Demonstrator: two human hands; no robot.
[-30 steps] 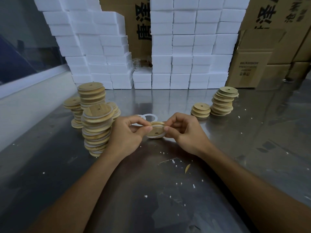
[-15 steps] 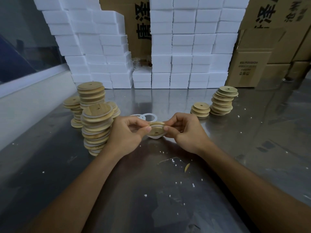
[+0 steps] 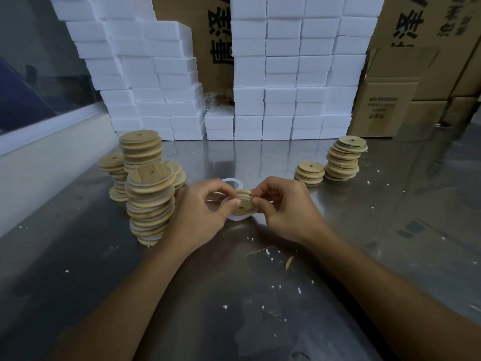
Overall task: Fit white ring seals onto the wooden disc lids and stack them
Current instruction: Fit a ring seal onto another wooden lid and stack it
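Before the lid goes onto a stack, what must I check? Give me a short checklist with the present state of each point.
1. Both hands hold the lid: ok, left hand and right hand pinch its edges.
2. White ring seated all around: not ok, it hangs loose below the lid.
3. Ring untwisted: cannot tell, fingers hide part of it.
4. Spare ring within reach: ok, it lies on the table behind the hands.
5. Nearest stack steady: not ok, it leans.
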